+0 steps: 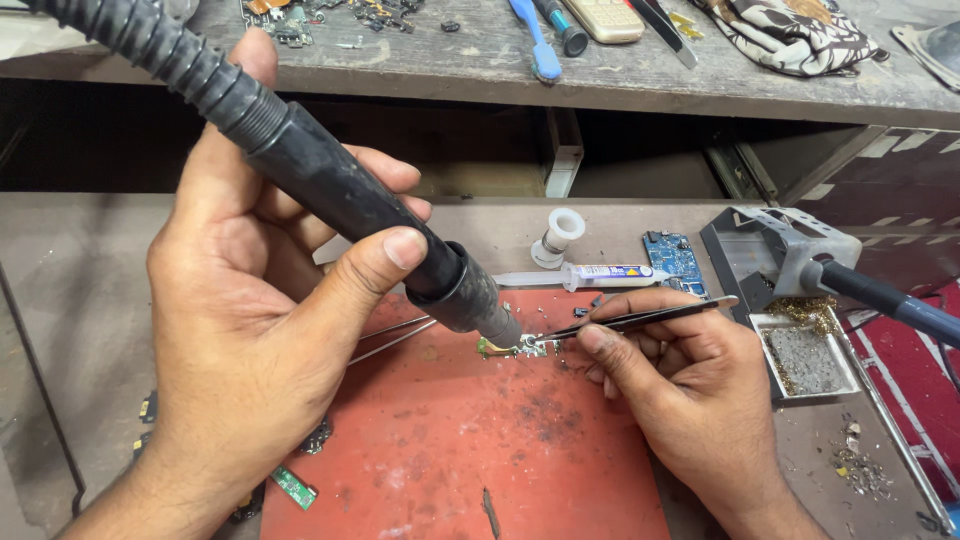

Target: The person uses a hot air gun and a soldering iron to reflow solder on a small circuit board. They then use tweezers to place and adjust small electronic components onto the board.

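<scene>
Now left hand [250, 330] grips hot-air wand [340, 195], right hand [690, 390] pinches tweezers [640, 318].

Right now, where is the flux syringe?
The syringe lies at the red mat's far edge, just beyond the right hand, between the white spool and blue circuit board.

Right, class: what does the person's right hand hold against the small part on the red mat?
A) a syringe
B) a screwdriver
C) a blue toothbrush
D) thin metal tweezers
D: the right hand pinches thin metal tweezers, tips on the small part below the hot-air nozzle.
</scene>
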